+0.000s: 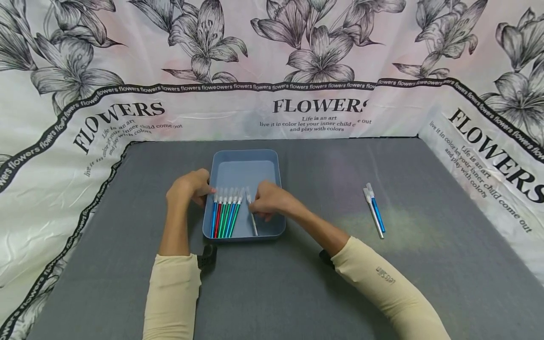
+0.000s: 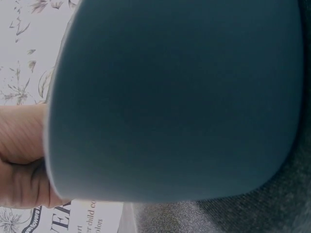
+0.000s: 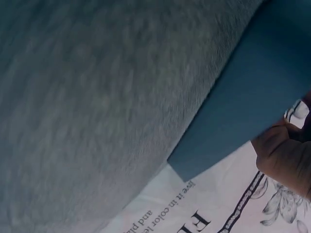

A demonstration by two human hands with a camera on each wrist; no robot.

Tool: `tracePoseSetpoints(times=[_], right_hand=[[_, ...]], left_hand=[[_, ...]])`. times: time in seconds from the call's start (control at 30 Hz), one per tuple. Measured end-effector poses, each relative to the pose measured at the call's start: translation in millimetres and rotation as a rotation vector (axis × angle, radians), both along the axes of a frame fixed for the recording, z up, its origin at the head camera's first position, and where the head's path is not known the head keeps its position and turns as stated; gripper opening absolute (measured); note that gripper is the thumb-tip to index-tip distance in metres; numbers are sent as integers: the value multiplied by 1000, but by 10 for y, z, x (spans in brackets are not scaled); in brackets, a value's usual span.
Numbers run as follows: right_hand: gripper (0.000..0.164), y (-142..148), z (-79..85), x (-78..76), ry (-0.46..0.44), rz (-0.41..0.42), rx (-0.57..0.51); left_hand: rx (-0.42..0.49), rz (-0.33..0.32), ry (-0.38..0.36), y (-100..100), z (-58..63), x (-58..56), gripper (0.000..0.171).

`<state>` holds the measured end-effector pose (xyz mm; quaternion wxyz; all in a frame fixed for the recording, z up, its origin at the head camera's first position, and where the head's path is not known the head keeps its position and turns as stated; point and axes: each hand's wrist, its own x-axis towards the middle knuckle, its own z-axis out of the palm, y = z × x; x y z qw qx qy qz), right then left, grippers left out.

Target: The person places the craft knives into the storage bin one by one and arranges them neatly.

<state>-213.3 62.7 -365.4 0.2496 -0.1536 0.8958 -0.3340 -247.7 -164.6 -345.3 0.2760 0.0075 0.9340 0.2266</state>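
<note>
A blue-grey tray (image 1: 242,174) lies on the table with a row of capped pens (image 1: 225,215) in blue, red and green along its left side. At the tray's left wall, my left hand (image 1: 190,185) grips the rim, its fingertips close to the outermost caps. My right hand (image 1: 272,198) is over the tray's right half and pinches a silver pen (image 1: 254,224), which slants with its cap away from me. In the left wrist view the tray's outer wall (image 2: 175,97) hides most of the left hand's fingers. Only part of the right hand (image 3: 286,158) shows beyond the tray in the right wrist view.
To the right, a silver pen (image 1: 373,215) and a blue pen (image 1: 377,212) lie side by side on the grey cloth (image 1: 323,293). A white flower-printed sheet (image 1: 229,113) rises behind the table and along both sides.
</note>
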Motion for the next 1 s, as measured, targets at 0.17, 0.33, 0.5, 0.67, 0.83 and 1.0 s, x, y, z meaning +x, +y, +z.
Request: tracePoseSetpoints(times=[0.17,0.33,0.5,0.67,0.83,1.0], right_hand=[[49,-118,-37,8,10,2,37],[52,-188,-40,6,20,13,68],[48,-252,-65,-4,15,7,98],[38,-331,-87,-5,15,11,111],[32,-365,-90,11,45,40,124],[28,-353,-69,32,49,78,128]], left_hand=[[-10,8,-2,-28,-7,2,43],[-3,-15,-8,-43,8,-8,38],[-10,-21,-12,-38,-6,-18,37],[-3,-11,-7,-46,-14,-8,39],[18,7,-5,-34,-7,-3,40],[6,-8,-1,-21,-4,-13,44]])
